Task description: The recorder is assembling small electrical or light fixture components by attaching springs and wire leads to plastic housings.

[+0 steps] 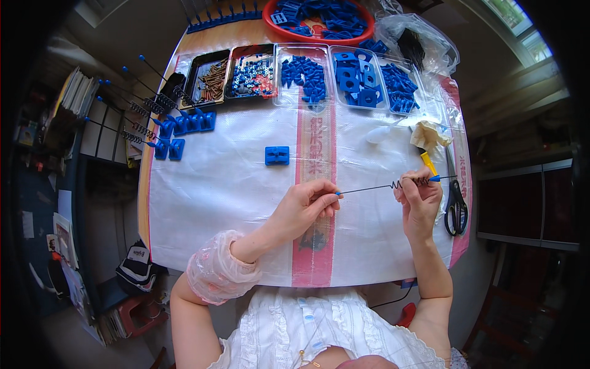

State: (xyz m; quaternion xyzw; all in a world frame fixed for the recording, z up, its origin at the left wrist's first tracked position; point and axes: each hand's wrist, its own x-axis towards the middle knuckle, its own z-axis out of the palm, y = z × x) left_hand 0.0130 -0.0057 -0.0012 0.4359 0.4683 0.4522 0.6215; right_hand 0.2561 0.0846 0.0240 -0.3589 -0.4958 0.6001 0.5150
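Note:
Between my two hands stretches a dark spring wire [369,188], straight on the left and coiled toward the right. My left hand [307,204] pinches the small blue tip at its left end. The fingers of my right hand [420,200] are closed around the coiled part. Just past them a blue cone-shaped piece [435,178] sits on the wire, with a short straight end sticking out beyond. On the table, ahead of my left hand and apart from it, lies a blue square plastic base [277,155].
Black scissors [456,212] and a yellow-handled tool [428,163] lie beside my right hand. Along the back stand trays of screws [212,81], nuts [251,79] and blue parts [303,75], before a red basin [265,24]. Several blue bases with springs [195,122] stand at left.

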